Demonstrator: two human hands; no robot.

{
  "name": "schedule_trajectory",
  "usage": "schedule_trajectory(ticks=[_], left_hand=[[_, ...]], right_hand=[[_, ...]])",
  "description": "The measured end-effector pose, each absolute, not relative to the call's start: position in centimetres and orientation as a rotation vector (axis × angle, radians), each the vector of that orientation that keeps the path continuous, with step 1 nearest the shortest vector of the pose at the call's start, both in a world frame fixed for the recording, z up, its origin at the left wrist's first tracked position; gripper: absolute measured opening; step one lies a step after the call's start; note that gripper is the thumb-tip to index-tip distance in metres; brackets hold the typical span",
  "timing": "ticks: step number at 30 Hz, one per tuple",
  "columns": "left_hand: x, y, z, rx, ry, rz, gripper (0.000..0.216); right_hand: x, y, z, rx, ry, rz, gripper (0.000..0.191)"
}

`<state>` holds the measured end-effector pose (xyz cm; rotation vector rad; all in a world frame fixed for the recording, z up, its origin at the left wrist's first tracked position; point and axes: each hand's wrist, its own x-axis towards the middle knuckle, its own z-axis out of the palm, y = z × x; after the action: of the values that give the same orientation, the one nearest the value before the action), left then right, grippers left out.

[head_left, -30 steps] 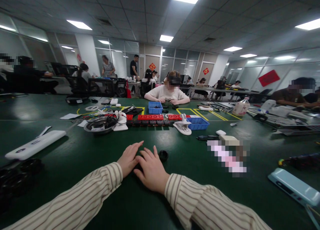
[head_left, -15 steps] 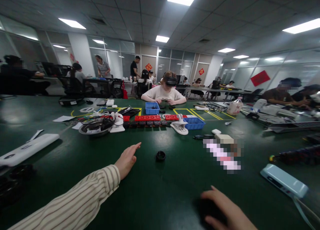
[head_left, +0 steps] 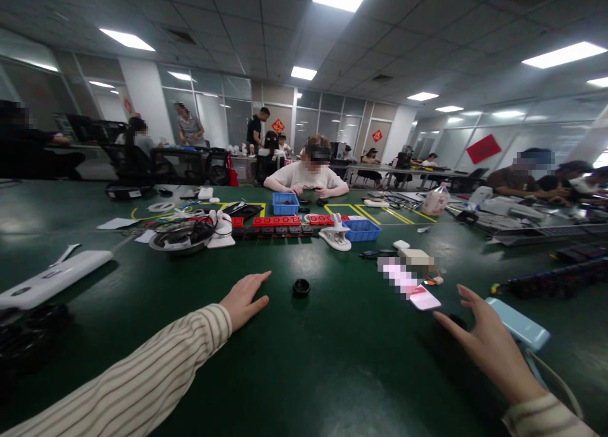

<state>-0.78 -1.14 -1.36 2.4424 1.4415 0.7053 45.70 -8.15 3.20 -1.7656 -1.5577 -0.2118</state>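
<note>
My left hand [head_left: 244, 301] lies low over the green table with fingers stretched out and thumb apart, holding nothing. Just right of its fingertips a small black ring-shaped part [head_left: 301, 288] rests on the table, apart from the hand. On the right side, my right hand [head_left: 489, 339] has its thumb and fingers spread. A dark patch shows between them; whether it is a black part or shadow I cannot tell. Close behind that hand is a light blue device [head_left: 522, 323] with a cable. A phone-like card [head_left: 424, 297] lies beyond the right thumb.
Several black round parts [head_left: 40, 329] and a long white device [head_left: 52, 278] are at the left. Farther back stand a metal bowl of cables [head_left: 178, 244], red and black blocks [head_left: 275, 225], a white clip stand [head_left: 336, 234] and blue bins [head_left: 361, 230]. A person [head_left: 308, 176] sits opposite.
My right hand has moved from the lower middle up and to the right, toward the light blue device. The left hand has stayed nearly still. The view has shifted slightly.
</note>
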Motion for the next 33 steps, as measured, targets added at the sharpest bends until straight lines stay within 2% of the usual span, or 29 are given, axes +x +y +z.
schedule_trajectory(ticks=[4,6,8,12,15,17,22,27,30,33], left_hand=[[-0.4,-1.1,-1.5,2.46,1.569,0.532,0.066],[-0.2,-1.0,-1.5,2.476,1.605,0.448,0.066],[-0.2,-1.0,-1.4,2.485,1.618,0.397,0.064],[-0.3,-1.1,-1.1,2.499,1.589,0.334,0.064],[-0.4,-1.0,-1.0,2.513,1.563,0.31,0.064],[-0.4,-1.0,-1.1,2.515,1.567,0.32,0.063],[-0.4,-0.9,-1.4,2.516,1.585,0.391,0.061],[-0.4,-1.0,-1.4,2.516,1.6,0.393,0.06],[-0.4,-1.0,-1.4,2.515,1.598,0.4,0.06],[-0.4,-0.9,-1.5,2.518,1.593,0.412,0.06]], right_hand=[[37.4,-7.2,4.9,-1.56,-1.798,0.067,0.05],[32.1,-5.9,4.8,-1.395,-2.034,0.128,0.041],[27.0,-4.0,4.0,-1.275,-2.161,0.095,0.042],[20.1,-0.4,1.8,-1.288,-2.298,-0.057,0.056],[18.8,0.7,1.0,-1.381,-2.39,-0.025,0.032],[19.7,0.1,0.9,-1.372,-2.433,0.009,0.024],[26.5,-5.4,0.6,-1.279,-2.52,0.058,0.036],[36.0,-11.1,0.7,-1.404,-2.436,-0.026,0.03],[40.7,-13.1,2.7,-1.454,-2.079,-0.199,0.024],[44.4,-13.1,5.1,-1.626,-1.506,-0.249,0.029]])
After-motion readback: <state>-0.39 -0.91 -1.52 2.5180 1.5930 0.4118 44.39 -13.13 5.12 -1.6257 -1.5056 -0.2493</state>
